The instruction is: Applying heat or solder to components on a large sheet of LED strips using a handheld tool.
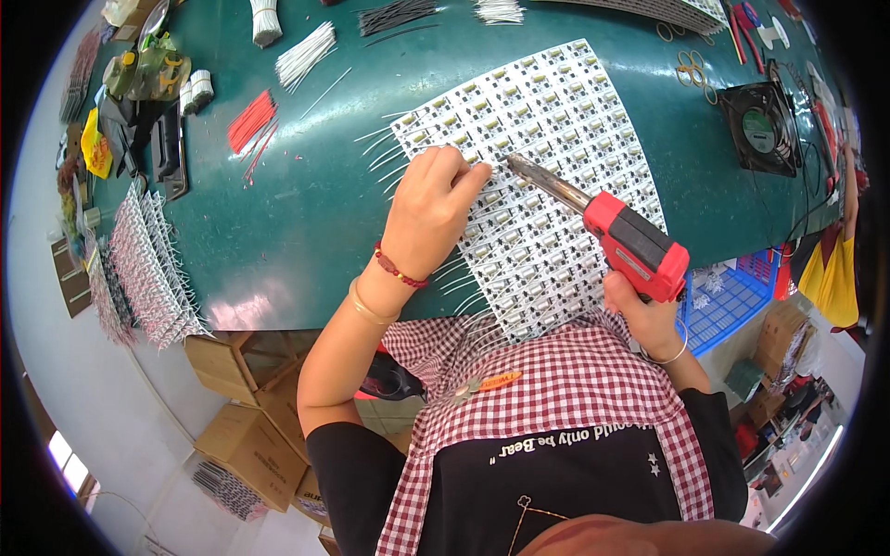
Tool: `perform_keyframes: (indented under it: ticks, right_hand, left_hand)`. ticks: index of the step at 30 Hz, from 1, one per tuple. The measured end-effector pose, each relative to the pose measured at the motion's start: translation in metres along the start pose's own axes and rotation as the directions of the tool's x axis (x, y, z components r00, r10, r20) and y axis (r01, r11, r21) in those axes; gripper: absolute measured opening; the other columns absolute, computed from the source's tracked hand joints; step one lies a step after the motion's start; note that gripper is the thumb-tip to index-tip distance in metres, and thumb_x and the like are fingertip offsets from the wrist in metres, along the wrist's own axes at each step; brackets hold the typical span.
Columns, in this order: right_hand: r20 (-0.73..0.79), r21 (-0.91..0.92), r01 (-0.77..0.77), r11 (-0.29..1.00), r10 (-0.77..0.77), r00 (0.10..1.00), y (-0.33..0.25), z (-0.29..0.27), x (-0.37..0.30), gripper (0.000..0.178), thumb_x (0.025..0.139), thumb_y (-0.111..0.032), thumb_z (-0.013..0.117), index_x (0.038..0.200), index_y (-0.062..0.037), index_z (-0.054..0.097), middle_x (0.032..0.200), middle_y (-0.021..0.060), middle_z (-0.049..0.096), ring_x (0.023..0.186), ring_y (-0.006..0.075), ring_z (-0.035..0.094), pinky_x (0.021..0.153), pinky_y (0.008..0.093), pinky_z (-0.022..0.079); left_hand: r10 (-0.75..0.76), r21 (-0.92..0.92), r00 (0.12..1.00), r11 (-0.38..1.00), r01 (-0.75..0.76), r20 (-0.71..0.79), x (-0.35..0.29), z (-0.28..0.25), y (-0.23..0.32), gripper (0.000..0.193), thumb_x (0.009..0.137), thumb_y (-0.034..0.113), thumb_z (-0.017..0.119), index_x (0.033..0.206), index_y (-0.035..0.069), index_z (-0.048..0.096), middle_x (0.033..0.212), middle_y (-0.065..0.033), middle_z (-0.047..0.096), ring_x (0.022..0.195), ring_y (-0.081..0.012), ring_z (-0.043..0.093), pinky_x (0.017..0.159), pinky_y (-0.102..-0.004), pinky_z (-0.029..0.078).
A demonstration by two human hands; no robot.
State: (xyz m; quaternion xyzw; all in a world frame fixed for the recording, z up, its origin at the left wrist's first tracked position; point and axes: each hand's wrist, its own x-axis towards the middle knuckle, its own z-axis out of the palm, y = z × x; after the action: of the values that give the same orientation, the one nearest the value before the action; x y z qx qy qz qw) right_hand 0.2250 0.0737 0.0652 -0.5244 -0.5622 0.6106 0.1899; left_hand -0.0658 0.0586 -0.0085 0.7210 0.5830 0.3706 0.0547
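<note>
A large sheet of white circuit boards [579, 102], dotted with rows of small parts, lies slantwise on the green table in front of me. Short white wires [378, 156] stick out along its left edge. My left hand [431, 199] rests over that edge, thumb and fingers pinched together; whatever is between them is hidden. From the right, my right hand [651, 324] grips the handle of a red and black soldering gun [640, 246]. Its metal tip points left and sits over the sheet, close to my left fingertips. Whether the tip touches the board, I cannot tell.
Loose red wires [252, 122], white wires [306, 56] and black wires [399, 17] lie toward the back. A black fan [760, 130] and scissors [695, 72] are on the right. Wired boards [153, 264] stack at the left edge. A blue basket [732, 301] stands beside the table.
</note>
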Motion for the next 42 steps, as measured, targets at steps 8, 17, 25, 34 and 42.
perform_keyframes:
  ticks: [8,17,25,34,42]
  right_hand:
    - [0.000,-0.032,-0.020,0.999,0.020,1.000,0.005,-0.003,-0.004,0.032,0.087,-0.010,0.078,0.116,-0.0005,0.068,0.101,0.0037,0.071,0.089,0.0102,0.064,0.080,0.0282,0.052]
    - [0.005,-0.015,-0.003,1.000,0.003,1.000,0.012,-0.006,-0.004,0.032,0.088,-0.009,0.078,0.116,-0.0003,0.067,0.103,0.0038,0.071,0.090,0.0099,0.064,0.081,0.0280,0.052]
    - [-0.026,-0.054,0.028,0.998,-0.029,0.999,0.012,-0.002,-0.008,0.030,0.086,-0.006,0.079,0.113,-0.0019,0.069,0.098,0.0023,0.070,0.083,0.0082,0.063,0.076,0.0262,0.052]
    - [0.020,0.009,0.009,1.000,-0.009,1.000,0.000,-0.002,-0.008,0.018,0.095,-0.014,0.069,0.105,-0.0002,0.064,0.083,0.0038,0.065,0.071,0.0088,0.059,0.066,0.0262,0.049]
    - [0.047,-0.064,0.111,0.992,-0.108,0.993,0.006,-0.001,-0.007,0.016,0.099,-0.016,0.064,0.097,-0.0004,0.063,0.075,0.0035,0.062,0.065,0.0090,0.058,0.062,0.0258,0.048]
  left_hand:
    - [0.007,-0.010,1.000,1.000,-0.007,-0.006,0.000,0.001,0.001,0.023,0.071,-0.003,0.065,0.093,0.001,0.068,0.079,-0.0071,0.048,0.074,-0.0226,0.054,0.068,-0.0343,0.046]
    - [0.012,0.015,1.000,1.000,-0.012,0.004,0.001,0.002,0.002,0.023,0.071,-0.003,0.066,0.093,0.002,0.069,0.078,-0.0070,0.049,0.073,-0.0227,0.054,0.066,-0.0344,0.047]
    - [0.008,0.032,0.999,0.999,-0.009,0.034,0.002,0.003,0.002,0.027,0.070,-0.007,0.066,0.095,0.003,0.070,0.078,-0.0076,0.051,0.074,-0.0241,0.056,0.066,-0.0348,0.048]
    - [0.020,0.048,0.999,0.999,-0.022,0.048,0.002,0.002,0.003,0.029,0.069,-0.007,0.065,0.096,0.003,0.070,0.080,-0.0071,0.051,0.074,-0.0237,0.055,0.067,-0.0345,0.047]
    - [0.038,0.036,0.999,0.999,-0.039,0.034,0.003,0.003,0.003,0.029,0.068,-0.007,0.065,0.095,0.001,0.070,0.079,-0.0074,0.049,0.074,-0.0231,0.053,0.067,-0.0346,0.046]
